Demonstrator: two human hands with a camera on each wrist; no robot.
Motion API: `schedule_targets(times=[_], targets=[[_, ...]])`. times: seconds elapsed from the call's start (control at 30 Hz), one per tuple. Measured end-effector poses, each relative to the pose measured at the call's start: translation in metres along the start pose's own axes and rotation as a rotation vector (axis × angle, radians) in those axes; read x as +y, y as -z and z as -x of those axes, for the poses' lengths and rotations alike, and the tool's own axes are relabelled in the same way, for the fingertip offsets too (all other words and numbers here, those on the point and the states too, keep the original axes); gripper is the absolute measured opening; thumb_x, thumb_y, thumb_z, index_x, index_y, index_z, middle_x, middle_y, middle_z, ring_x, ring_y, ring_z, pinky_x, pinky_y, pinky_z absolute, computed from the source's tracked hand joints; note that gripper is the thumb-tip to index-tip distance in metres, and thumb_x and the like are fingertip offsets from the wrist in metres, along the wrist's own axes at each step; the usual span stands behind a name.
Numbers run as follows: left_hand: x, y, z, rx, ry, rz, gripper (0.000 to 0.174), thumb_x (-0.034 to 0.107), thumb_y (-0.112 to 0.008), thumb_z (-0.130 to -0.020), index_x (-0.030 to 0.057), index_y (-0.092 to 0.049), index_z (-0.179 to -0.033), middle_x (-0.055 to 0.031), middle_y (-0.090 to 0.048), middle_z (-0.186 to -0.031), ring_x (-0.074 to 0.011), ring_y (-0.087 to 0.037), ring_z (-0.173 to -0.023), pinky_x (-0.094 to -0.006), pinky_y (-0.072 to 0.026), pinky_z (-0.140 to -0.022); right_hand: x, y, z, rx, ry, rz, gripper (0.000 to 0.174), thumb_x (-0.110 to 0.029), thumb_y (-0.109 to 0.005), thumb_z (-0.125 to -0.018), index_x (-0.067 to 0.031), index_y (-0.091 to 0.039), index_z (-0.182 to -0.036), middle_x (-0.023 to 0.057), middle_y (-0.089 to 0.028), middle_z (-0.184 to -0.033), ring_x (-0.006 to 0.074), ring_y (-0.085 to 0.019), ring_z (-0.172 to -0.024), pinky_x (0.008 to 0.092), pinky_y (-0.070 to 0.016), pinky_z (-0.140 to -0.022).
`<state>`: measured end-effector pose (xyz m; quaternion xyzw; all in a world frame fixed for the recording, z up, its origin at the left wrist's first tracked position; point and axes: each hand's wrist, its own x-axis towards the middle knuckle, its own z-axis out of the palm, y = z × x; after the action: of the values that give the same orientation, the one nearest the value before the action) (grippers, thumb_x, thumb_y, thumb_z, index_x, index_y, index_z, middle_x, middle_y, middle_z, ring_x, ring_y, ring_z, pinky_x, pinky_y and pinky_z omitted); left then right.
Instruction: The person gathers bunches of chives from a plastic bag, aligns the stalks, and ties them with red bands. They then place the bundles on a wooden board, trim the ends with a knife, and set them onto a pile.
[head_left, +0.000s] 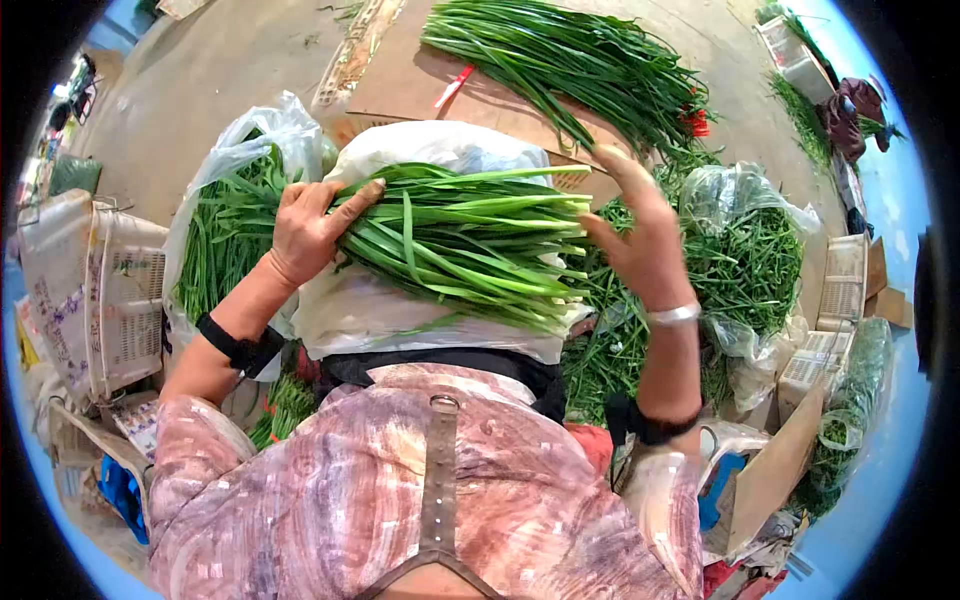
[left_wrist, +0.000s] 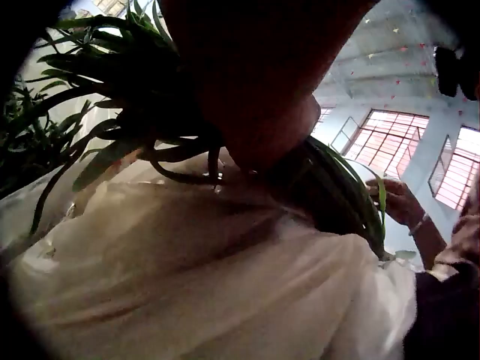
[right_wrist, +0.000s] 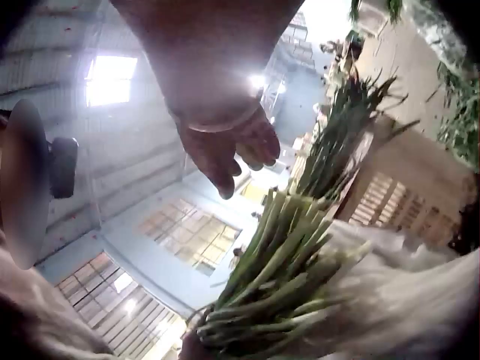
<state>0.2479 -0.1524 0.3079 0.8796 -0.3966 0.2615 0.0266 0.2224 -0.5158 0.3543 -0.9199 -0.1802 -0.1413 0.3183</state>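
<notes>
A loose bunch of garlic chives lies across the white plastic sheet on the person's lap. The left hand grips it near the leafy end, thumb over the top; in the left wrist view that hand is dark against the leaves. Pale stem ends point right, towards the right hand, which is raised beside them with fingers spread. From the right wrist view, the right hand holds nothing and hangs just off the stem ends.
More garlic chives are piled on a cardboard-topped crate ahead, near a red strip. Plastic bags of greens stand left and right. White crates line the left side; loose trimmings lie by the right knee.
</notes>
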Motion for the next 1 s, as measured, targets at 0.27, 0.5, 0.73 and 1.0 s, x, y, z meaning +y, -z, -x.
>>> schedule_targets(times=[0.27,0.5,0.73,1.0], targets=[[-0.012,-0.010,0.021,0.155,0.092,0.074,0.052,0.004,-0.054,-0.075,0.0091,-0.049,-0.126,-0.0032,-0.061,-0.096,-0.0164,-0.058,-0.078,-0.0333,-0.0362,-0.074,-0.074,-0.035,0.063,-0.079,0.240,0.102,0.051,-0.012,-0.073,-0.060,-0.0070,-0.059,-0.110,0.0104,-0.058,-0.089,0.0258,-0.055,-0.072,0.0357,-0.0435,-0.061],[-0.008,-0.009,0.025,0.083,0.016,0.068,0.040,0.014,-0.058,-0.074,0.0135,-0.061,-0.113,0.0010,-0.060,-0.086,-0.0137,-0.056,-0.075,-0.0324,-0.0340,-0.078,-0.072,-0.014,0.076,-0.433,0.151,-0.363,0.044,-0.016,-0.076,-0.065,-0.0069,-0.062,-0.106,0.0146,-0.061,-0.105,0.0302,-0.059,-0.091,0.0372,-0.0481,-0.076],[-0.008,0.002,0.013,0.075,-0.007,0.009,0.036,0.015,-0.057,-0.073,0.0141,-0.064,-0.108,0.0029,-0.057,-0.077,-0.0121,-0.054,-0.071,-0.0299,-0.0348,-0.076,-0.052,0.021,0.040,-0.317,-0.058,0.084,0.031,-0.017,-0.071,-0.070,-0.0050,-0.059,-0.096,0.0133,-0.062,-0.084,0.0299,-0.060,-0.077,0.0378,-0.0479,-0.064],[-0.023,0.053,-0.060,-0.222,-0.097,-0.145,0.065,0.012,-0.052,-0.074,0.0011,-0.033,-0.135,-0.0016,-0.055,-0.068,-0.0167,-0.056,-0.064,-0.0301,-0.0382,-0.066,-0.106,-0.014,-0.049,-0.320,0.146,-0.074,0.105,-0.043,-0.080,-0.057,0.0139,-0.027,-0.128,0.0332,-0.043,-0.123,0.0412,-0.043,-0.118,0.0405,-0.0351,-0.099]])
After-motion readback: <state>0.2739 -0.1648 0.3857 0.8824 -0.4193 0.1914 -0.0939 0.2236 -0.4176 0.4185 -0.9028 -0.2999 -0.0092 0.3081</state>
